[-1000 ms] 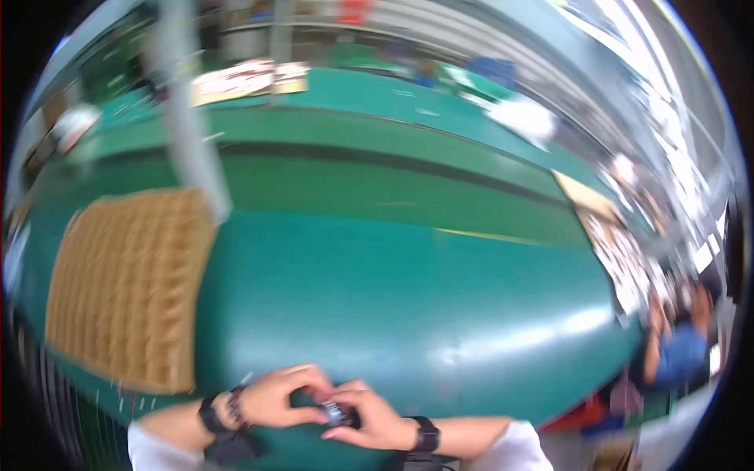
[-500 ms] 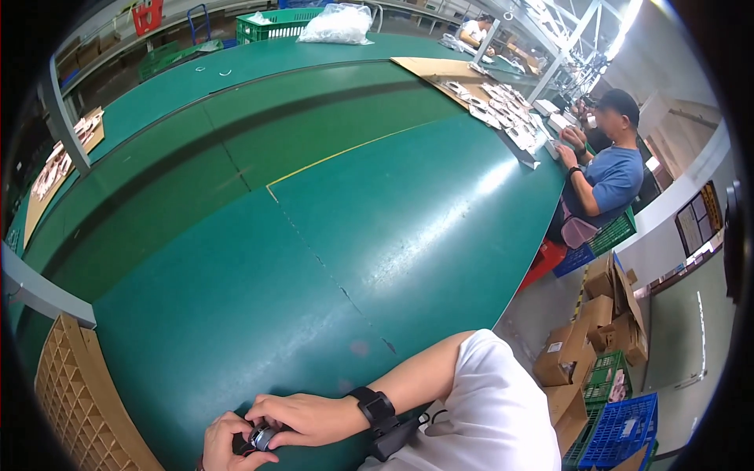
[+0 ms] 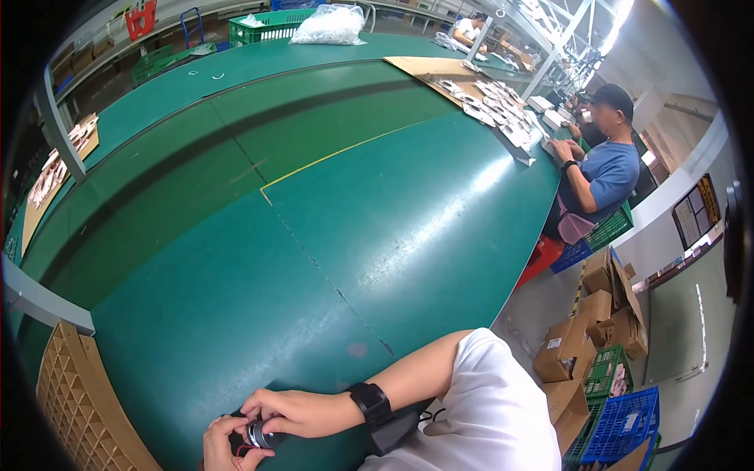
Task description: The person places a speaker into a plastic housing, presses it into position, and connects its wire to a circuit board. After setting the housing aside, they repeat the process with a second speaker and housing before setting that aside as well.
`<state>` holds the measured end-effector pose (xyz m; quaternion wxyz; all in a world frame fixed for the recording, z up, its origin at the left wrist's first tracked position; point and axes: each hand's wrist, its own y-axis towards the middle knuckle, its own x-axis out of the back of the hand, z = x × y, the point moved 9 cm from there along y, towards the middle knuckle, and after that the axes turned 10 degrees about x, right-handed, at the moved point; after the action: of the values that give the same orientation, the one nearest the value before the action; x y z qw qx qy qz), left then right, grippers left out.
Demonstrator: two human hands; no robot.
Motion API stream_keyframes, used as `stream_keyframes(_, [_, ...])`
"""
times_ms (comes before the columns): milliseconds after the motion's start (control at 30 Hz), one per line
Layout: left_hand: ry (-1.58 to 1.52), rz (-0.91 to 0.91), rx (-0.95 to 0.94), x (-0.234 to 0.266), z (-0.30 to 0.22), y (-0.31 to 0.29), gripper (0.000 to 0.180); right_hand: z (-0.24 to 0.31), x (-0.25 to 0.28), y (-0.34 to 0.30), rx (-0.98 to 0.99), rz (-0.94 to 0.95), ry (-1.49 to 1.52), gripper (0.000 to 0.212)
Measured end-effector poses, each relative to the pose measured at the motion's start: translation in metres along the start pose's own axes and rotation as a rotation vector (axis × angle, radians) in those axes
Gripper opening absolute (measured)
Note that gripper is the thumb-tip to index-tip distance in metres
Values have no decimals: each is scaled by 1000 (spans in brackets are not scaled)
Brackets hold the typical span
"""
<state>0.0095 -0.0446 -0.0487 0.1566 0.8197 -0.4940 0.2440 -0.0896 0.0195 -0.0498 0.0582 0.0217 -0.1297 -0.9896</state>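
Observation:
Close to the lower edge, both my hands are closed around a small black cylindrical part [image 3: 258, 435] with a silvery band. My left hand [image 3: 220, 444] grips its left side, and a thin red wire shows by those fingers. From the right, my right hand [image 3: 297, 412] holds the same part between thumb and fingers. Its exact kind cannot be made out, as the fingers cover much of it. A black strap with a dark box [image 3: 372, 403] sits on my right wrist. Beneath the hands lies the green tabletop [image 3: 236, 314].
At lower left stands a cardboard divider grid [image 3: 75, 392] beside a grey post. White parts [image 3: 495, 106] lie on a cardboard sheet at the far right, near a co-worker in blue [image 3: 613, 173]. A bagged bundle [image 3: 330, 25] sits at the back; cartons [image 3: 569, 345] and crates fill the right floor.
The black part has turned slightly in my fingers, and its red wire now shows. My right fingers have shifted a little on it. The co-worker's hands have moved closer together.

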Motion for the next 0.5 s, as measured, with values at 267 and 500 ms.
stream_keyframes(267, [11,83,53,1,-30,14,40,-1,2,3,-17,6,160,41])
stream_keyframes(500, [42,19,-19,10,-41,16,37,16,-6,1,224,49,-33,49])
